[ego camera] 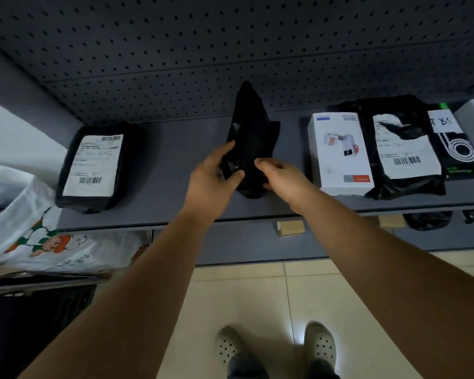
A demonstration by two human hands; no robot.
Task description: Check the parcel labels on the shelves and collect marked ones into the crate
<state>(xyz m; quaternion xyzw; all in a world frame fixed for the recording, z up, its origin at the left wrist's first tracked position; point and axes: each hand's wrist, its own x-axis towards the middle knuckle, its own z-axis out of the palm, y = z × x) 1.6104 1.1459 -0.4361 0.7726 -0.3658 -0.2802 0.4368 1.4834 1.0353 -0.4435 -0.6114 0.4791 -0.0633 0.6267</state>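
Observation:
A black plastic parcel (251, 132) stands on end at the middle of the grey shelf (162, 170), its label hidden from me. My left hand (212, 176) grips its lower left edge, thumb in front. My right hand (278, 173) pinches its lower right side. To the left lies a black parcel with a white label (92, 166). On the right lie a white power-bank box (340, 153), another black labelled parcel (407, 153) and a black packet with a cable picture (457, 149). A dark crate (36, 310) sits at the lower left.
A white printed plastic bag (36, 231) hangs over the crate beside the shelf's left end. A perforated back panel (230, 50) rises behind the shelf. Below the shelf edge, small cardboard boxes (290, 227) and a black bag (427, 220) sit on a lower level. Tiled floor and my shoes are below.

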